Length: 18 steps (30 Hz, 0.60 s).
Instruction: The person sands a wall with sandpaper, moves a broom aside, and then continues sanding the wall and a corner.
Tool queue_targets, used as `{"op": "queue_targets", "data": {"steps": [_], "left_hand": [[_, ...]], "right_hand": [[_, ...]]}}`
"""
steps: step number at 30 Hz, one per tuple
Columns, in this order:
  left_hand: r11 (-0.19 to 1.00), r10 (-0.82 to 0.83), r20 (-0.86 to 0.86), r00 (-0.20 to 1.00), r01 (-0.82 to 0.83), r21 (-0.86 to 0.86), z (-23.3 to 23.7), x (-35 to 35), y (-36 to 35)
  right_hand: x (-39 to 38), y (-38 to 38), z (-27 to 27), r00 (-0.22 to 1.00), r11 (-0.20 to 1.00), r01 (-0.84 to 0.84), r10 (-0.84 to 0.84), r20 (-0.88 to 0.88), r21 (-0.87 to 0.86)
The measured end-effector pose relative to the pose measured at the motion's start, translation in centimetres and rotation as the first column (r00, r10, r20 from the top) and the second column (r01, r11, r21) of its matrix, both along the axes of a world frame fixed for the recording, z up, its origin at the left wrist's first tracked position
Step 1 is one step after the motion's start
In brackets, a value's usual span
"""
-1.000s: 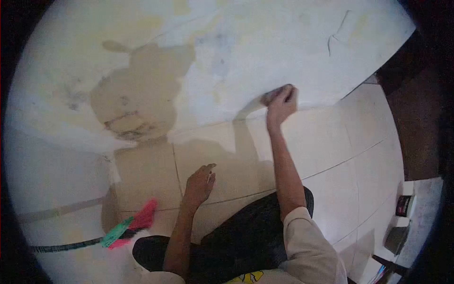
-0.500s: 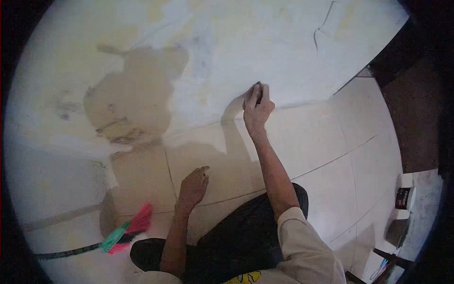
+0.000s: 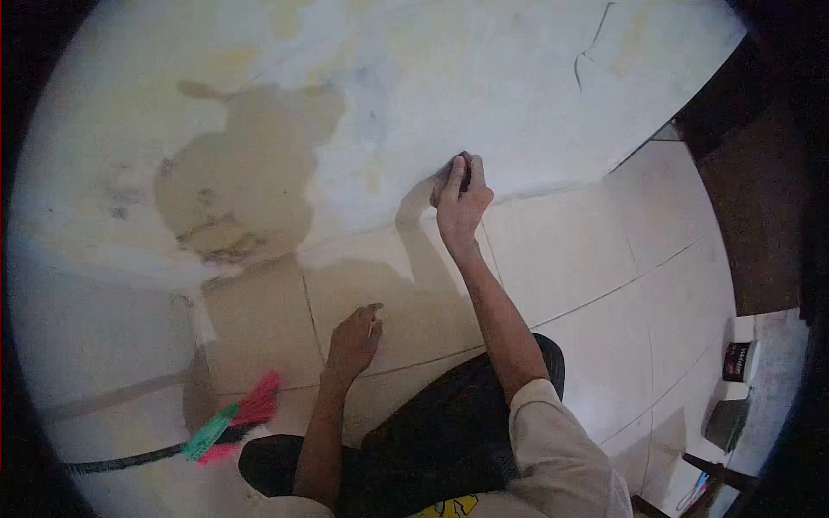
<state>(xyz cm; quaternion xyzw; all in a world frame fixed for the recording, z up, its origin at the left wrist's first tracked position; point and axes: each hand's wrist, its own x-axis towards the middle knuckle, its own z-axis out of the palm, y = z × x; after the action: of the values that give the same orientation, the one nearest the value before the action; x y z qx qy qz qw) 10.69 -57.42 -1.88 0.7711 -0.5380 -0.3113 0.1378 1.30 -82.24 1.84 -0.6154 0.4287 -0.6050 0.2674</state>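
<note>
My right hand [image 3: 464, 203] presses a small dark piece [image 3: 467, 173], perhaps sandpaper or a sanding block, against the lower part of the whitish wall [image 3: 518, 104]. Its fingers are closed around the piece, and much of it is hidden behind them. Lower and to the left, my left hand [image 3: 352, 344] hovers in front of the tiled floor [image 3: 570, 259], near my bent knee. Its fingers are loosely bent and somewhat apart, with nothing visible in them. Yellowish patches and dark smudges mark the wall, and my shadow falls across it.
A broom or brush with pink and green bristles [image 3: 233, 423] lies at lower left, its dark handle running to the left edge. On the right are a dark-labelled tub [image 3: 737, 361] and a dark container [image 3: 725, 423]. A crack [image 3: 579, 69] runs down the upper wall.
My right hand has slid slightly left and down along the wall, and more of the dark piece shows. My left hand has barely moved.
</note>
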Motion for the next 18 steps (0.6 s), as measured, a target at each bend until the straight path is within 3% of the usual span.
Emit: {"op": "queue_targets", "data": {"steps": [1,3,4,6,8,9,12,13,14,15,16,17,18], "left_hand": [[1.0,0.0,0.001,1.0,0.0,0.006,0.2,-0.1,-0.1],[0.999,0.0,0.019,1.0,0.001,-0.049,0.3,0.0,0.0],[0.999,0.004,0.02,1.0,-0.003,-0.048,0.0,0.2,0.0],[0.998,0.041,-0.019,0.999,-0.042,-0.05,-0.7,0.3,0.2],[0.999,0.052,-0.017,0.999,-0.052,-0.015,-0.1,0.1,0.1],[0.998,0.053,-0.016,0.998,-0.053,0.021,0.1,0.1,-0.1],[0.992,-0.026,0.102,0.994,0.038,-0.119,-0.5,-0.3,-0.5],[0.992,-0.033,0.098,0.995,0.045,-0.12,-0.4,-0.6,-0.5],[0.996,-0.023,0.056,0.998,0.028,-0.085,-0.2,-0.6,-0.7],[0.999,-0.011,0.016,1.0,0.012,-0.048,0.1,-0.6,-1.0],[0.999,-0.019,0.017,1.0,0.02,-0.044,0.4,-0.6,-1.1],[1.0,-0.015,0.009,1.0,0.015,-0.026,0.6,-0.4,-0.6],[1.0,-0.015,0.001,1.0,0.015,-0.007,0.6,-0.5,-0.9]], "right_hand": [[-0.3,-0.1,0.5,1.0,1.0,0.0,0.0,0.001,0.006],[-0.7,0.0,1.6,0.972,0.982,-0.028,-0.017,0.236,0.186],[-0.8,-1.2,0.3,0.975,0.989,0.065,-0.091,0.201,0.132],[-1.6,-3.1,-0.1,0.906,0.947,0.044,-0.172,0.387,0.317],[-5.0,-6.1,-0.7,0.658,0.827,-0.168,-0.311,0.685,0.537],[-6.7,-6.5,0.4,0.704,0.802,-0.141,-0.33,0.629,0.58],[-6.5,-6.9,0.0,0.859,0.914,0.0,-0.208,0.468,0.406],[-5.0,-5.7,-0.1,0.891,0.953,0.022,-0.156,0.425,0.303],[-3.3,-3.5,1.2,0.91,0.943,0.004,-0.142,0.391,0.331],[-2.2,-4.2,-2.3,0.975,0.98,0.096,-0.127,0.18,0.175],[-1.2,-2.5,-2.1,0.987,0.971,-0.037,-0.001,0.159,0.238],[-0.4,1.0,2.2,0.959,0.911,-0.193,0.097,0.266,0.366],[0.6,0.9,1.7,0.979,0.974,-0.082,0.039,0.198,0.212]]}}
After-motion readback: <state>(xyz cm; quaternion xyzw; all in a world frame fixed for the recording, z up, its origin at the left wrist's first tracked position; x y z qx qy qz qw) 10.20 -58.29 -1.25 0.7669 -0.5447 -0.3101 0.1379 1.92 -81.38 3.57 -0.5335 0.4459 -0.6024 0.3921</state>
